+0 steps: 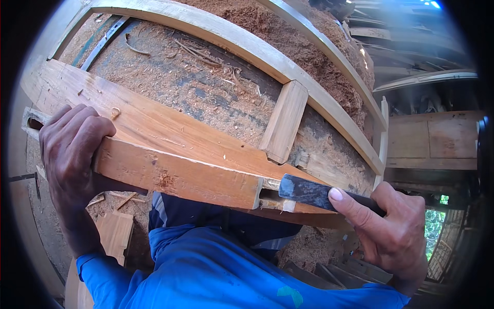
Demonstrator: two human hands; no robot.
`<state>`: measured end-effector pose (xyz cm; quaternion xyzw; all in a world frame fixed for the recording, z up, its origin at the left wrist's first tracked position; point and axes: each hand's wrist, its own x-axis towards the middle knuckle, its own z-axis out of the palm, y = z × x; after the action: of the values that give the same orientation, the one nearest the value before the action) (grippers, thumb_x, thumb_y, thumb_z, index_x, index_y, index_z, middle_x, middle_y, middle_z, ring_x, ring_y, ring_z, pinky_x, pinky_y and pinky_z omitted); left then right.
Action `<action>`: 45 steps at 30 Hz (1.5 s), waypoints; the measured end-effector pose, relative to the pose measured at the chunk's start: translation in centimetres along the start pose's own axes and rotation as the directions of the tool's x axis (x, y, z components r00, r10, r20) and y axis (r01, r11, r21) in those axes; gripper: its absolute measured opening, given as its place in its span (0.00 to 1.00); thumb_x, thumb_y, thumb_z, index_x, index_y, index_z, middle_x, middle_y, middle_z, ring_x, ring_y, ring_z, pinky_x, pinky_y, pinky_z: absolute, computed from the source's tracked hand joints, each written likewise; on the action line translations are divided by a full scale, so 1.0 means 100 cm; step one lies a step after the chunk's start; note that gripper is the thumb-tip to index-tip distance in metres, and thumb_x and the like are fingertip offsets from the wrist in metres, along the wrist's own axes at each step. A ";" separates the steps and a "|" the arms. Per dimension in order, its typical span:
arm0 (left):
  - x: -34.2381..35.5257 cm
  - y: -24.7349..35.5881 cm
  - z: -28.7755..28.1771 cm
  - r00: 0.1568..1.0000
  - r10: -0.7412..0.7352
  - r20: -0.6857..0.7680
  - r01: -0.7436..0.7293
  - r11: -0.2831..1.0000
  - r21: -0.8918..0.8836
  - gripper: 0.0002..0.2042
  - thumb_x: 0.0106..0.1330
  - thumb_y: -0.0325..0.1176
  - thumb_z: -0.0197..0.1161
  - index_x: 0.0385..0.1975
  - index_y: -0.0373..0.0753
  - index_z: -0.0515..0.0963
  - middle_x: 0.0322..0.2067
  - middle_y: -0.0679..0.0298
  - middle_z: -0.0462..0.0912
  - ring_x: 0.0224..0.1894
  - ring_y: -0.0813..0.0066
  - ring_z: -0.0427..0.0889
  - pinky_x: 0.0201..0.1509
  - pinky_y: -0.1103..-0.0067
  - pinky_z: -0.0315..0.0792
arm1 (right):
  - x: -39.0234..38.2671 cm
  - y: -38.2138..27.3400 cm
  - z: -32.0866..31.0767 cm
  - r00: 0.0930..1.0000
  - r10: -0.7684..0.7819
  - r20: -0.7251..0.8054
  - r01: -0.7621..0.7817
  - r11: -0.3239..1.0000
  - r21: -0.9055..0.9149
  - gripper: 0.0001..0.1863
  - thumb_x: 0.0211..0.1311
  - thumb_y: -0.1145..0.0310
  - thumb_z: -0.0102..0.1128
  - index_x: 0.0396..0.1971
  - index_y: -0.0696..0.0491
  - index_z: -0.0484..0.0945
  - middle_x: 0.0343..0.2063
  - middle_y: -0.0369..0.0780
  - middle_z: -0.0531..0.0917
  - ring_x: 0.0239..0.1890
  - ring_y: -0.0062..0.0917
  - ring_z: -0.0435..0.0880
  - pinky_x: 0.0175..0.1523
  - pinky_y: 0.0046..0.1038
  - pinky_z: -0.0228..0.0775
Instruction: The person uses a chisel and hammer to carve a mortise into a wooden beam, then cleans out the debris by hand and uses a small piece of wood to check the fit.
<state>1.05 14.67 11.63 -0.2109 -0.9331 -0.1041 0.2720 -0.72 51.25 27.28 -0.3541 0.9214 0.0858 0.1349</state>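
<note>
My left hand (77,147) is closed round the left part of a thick reddish-brown wooden rail (180,175), which lies slantwise in front of me. Beyond my fingers its left end shows a slot, and a pale-edged mortise (269,194) is cut near its right part. In my right hand (393,226) is a flat, dark chisel (309,191), thumb pressed along the top of the blade. The blade's broad end lies at the mortise; whether it touches the wood I cannot tell. My right palm hides the chisel's rear end.
A wooden frame with a pale curved rail (216,26) and a short crosspiece (286,121) lies on a bench strewn with sawdust. Heaped shavings (247,31) are behind it. A metal bar (105,41) sits far left. Offcuts (116,232) lie below left.
</note>
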 end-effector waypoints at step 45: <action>0.008 0.017 -0.024 0.985 -0.079 0.151 0.091 0.993 -0.078 0.36 0.35 0.62 0.77 0.38 0.40 0.77 0.30 0.62 0.80 0.36 0.59 0.82 0.48 0.63 0.72 | -0.025 -0.039 0.000 0.946 -0.092 -0.311 -0.006 0.954 -0.301 0.22 0.58 0.70 0.62 0.55 0.50 0.83 0.21 0.38 0.71 0.20 0.26 0.78 0.22 0.30 0.69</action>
<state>2.37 15.73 14.18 -0.1892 -0.9536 -0.1391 0.1884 3.66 49.99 27.79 -0.3997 0.8996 0.1617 -0.0701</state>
